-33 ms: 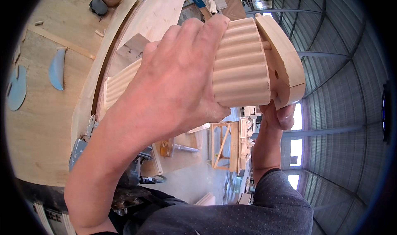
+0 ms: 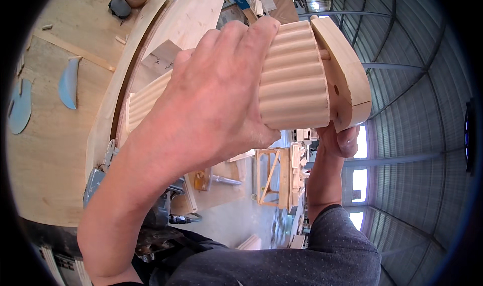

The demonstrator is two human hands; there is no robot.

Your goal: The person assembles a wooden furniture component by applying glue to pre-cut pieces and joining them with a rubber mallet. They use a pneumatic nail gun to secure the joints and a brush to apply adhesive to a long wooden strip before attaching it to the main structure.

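My left hand [image 2: 216,89] wraps from above round a fluted piece of pale wood [image 2: 294,77], its thumb along the lower side. A fluted wooden length [image 2: 143,102] shows on the other side of this hand. At the right end stands a curved wooden end piece [image 2: 347,72], tilted a little away from the fluted end. Wooden dowels bridge part of the gap, and a round hole shows in the inner face. My right hand [image 2: 343,141] is closed on the lower end of the end piece; most of its fingers are hidden.
A long wooden panel [image 2: 186,21] with a curved edge lies behind my left hand. Blue curved pieces [image 2: 69,83] and a tape measure [image 2: 119,7] rest on the plywood surface [image 2: 50,175]. A power tool [image 2: 161,210] sits below my left forearm; a wooden frame stand [image 2: 274,177] is beyond.
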